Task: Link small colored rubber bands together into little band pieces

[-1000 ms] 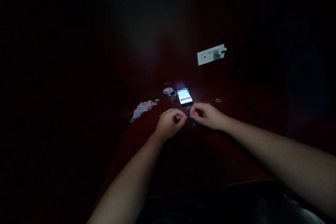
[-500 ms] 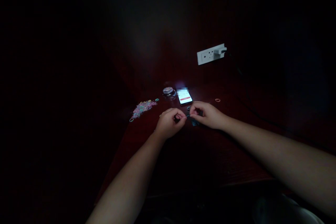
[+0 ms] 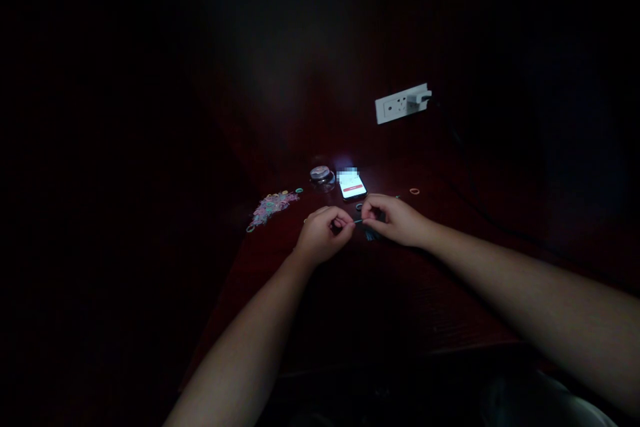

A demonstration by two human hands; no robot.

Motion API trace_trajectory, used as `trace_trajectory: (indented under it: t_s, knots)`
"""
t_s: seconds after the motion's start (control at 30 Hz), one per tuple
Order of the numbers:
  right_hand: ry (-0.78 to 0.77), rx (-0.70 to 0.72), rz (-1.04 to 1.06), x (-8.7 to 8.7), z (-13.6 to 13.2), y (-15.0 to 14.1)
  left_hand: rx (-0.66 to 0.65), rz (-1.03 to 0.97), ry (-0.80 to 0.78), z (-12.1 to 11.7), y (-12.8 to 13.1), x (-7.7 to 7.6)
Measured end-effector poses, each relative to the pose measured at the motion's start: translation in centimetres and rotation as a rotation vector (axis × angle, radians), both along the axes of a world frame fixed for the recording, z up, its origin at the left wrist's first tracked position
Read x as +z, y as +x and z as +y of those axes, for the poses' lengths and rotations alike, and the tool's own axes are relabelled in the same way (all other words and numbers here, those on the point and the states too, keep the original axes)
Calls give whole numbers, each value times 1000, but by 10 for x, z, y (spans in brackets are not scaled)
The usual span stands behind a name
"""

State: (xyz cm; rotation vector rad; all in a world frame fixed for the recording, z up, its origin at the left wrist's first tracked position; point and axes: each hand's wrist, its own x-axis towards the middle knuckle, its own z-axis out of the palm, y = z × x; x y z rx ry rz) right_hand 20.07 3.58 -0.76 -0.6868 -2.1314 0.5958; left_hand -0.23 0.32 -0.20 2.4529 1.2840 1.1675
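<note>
A thin teal elastic band (image 3: pixel 357 221) is stretched between my two hands, above a dark red table (image 3: pixel 280 280). My left hand (image 3: pixel 324 233) pinches its left end between thumb and forefinger. The other end is in the pinched fingertips of my right hand (image 3: pixel 393 219). Below the right fingers lies a small bundle of dark teal bands (image 3: pixel 371 235), partly hidden by the hand. One dark ring-shaped band (image 3: pixel 359 207) rests just beyond the fingertips. Something pale lies partly hidden behind the left hand; its kind is unclear.
A pile of pastel elastic bands (image 3: pixel 274 207) lies at the left. Behind the hands are a round clear jar (image 3: pixel 323 177) and a phone (image 3: pixel 353 185) with its screen lit. An orange band (image 3: pixel 415 191) lies right. A wall socket (image 3: pixel 403 104) holds a plug with a dark cable.
</note>
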Motion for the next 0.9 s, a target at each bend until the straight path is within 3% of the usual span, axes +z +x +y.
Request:
trace_trajectory:
  t_s: [0.9]
  knots:
    - [-11,40,41,2,-2,1,-8,-10,12,1,0,0]
